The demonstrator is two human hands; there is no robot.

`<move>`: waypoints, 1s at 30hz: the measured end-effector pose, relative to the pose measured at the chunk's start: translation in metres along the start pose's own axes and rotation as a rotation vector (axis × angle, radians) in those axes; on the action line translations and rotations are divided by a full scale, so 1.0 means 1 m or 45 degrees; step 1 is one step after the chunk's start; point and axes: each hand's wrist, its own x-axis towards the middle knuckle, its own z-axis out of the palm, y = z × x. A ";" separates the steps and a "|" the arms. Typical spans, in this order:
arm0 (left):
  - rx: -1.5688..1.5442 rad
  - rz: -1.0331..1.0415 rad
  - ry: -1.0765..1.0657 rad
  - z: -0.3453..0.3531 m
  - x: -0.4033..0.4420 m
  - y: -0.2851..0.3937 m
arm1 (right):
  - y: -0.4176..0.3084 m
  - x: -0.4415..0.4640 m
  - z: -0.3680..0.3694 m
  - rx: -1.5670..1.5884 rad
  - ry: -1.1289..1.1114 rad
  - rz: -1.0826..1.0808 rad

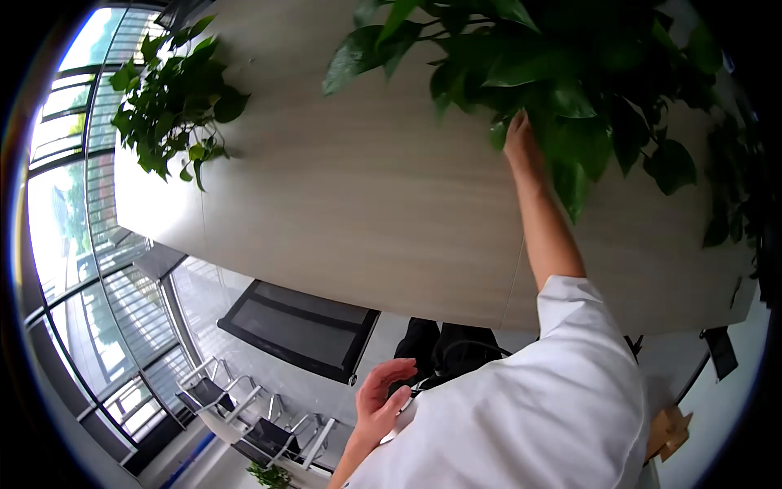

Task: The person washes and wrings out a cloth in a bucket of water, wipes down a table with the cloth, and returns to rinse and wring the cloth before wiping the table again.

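Leafy plant (529,72) over the counter (350,204), base hidden. Right hand (520,140) at its lower leaves; I can't tell whether it's pinching. Left hand (377,407) loosely curled, seemingly empty. I'd keep fingertips light, never tugging stems.

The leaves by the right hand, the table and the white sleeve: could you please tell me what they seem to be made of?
Leaves: living plant or a plastic imitation, I can't tell; smooth, with glossy highlights.
Table: probably wood or wood-look laminate, satin; faint grain and soft sheen show.
Sleeve: apparently matte fabric; it falls in soft folds.
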 end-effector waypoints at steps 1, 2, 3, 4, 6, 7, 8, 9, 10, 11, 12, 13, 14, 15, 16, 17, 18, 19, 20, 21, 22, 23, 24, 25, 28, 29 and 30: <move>-0.015 -0.009 0.010 -0.002 -0.002 -0.002 | -0.034 0.004 -0.008 -0.035 -0.008 0.020; -0.030 -0.019 0.019 -0.005 -0.003 -0.004 | -0.056 0.007 -0.012 -0.121 -0.017 0.081; -0.036 -0.020 0.031 -0.006 -0.007 -0.005 | -0.054 0.002 0.008 -0.113 -0.025 0.073; -0.035 -0.034 0.041 -0.008 -0.009 -0.005 | -0.046 -0.002 0.047 -0.153 -0.061 -0.070; -0.036 -0.062 0.064 -0.016 -0.014 -0.007 | -0.034 0.009 0.095 -0.184 -0.112 -0.213; -0.053 -0.047 0.086 -0.020 -0.016 -0.009 | -0.028 0.020 0.111 -0.079 0.018 -0.388; -0.073 -0.034 0.109 -0.023 -0.019 -0.011 | -0.035 0.021 0.113 -0.019 0.078 -0.482; -0.088 -0.037 0.121 -0.026 -0.024 -0.011 | -0.043 0.021 0.115 0.036 0.136 -0.578; -0.097 -0.061 0.151 -0.029 -0.026 -0.012 | -0.067 0.018 0.107 0.070 0.068 -0.528; -0.105 -0.083 0.174 -0.031 -0.027 -0.013 | -0.099 0.014 0.094 0.098 0.003 -0.476; -0.117 -0.081 0.174 -0.032 -0.027 -0.014 | -0.133 0.005 0.082 0.126 -0.064 -0.419; -0.126 -0.060 0.169 -0.034 -0.028 -0.017 | -0.165 -0.006 0.074 0.156 -0.133 -0.357; -0.132 -0.037 0.167 -0.035 -0.028 -0.018 | -0.191 -0.043 0.091 0.215 -0.147 -0.516; -0.135 -0.035 0.172 -0.036 -0.029 -0.019 | -0.230 -0.072 0.089 0.368 -0.350 -0.557; -0.129 -0.004 0.143 -0.038 -0.027 -0.018 | -0.257 -0.112 0.088 0.112 -0.386 -0.795; -0.123 0.026 0.117 -0.039 -0.027 -0.017 | -0.283 -0.152 0.086 -0.119 -0.383 -1.045; -0.125 0.030 0.127 -0.041 -0.027 -0.015 | -0.307 -0.165 0.052 0.573 -0.680 -0.932; -0.113 0.084 0.099 -0.044 -0.026 -0.014 | -0.308 -0.169 0.051 0.580 -0.677 -0.946; -0.102 0.131 0.073 -0.048 -0.027 -0.013 | -0.307 -0.174 0.049 0.596 -0.753 -0.964; -0.105 0.150 0.058 -0.054 -0.027 -0.010 | -0.303 -0.181 0.046 0.613 -0.836 -0.982; -0.124 0.202 0.037 -0.058 -0.026 -0.008 | -0.289 -0.166 0.043 0.493 -0.847 -0.892; -0.144 0.210 0.034 -0.064 -0.026 -0.008 | -0.269 -0.137 0.035 0.372 -0.856 -0.802; -0.167 0.214 0.027 -0.070 -0.028 -0.008 | -0.250 -0.107 0.022 0.313 -0.879 -0.572; -0.208 0.241 0.009 -0.078 -0.029 -0.011 | -0.218 -0.097 0.032 0.309 -0.753 -0.360; -0.249 0.216 -0.065 -0.105 -0.041 -0.024 | -0.126 -0.088 0.007 -0.031 -0.361 -0.194; -0.267 0.244 -0.105 -0.116 -0.045 -0.028 | -0.095 -0.099 0.003 -0.262 -0.350 -0.086; -0.285 0.274 -0.122 -0.127 -0.051 -0.032 | -0.085 -0.105 -0.021 -0.319 -0.429 0.076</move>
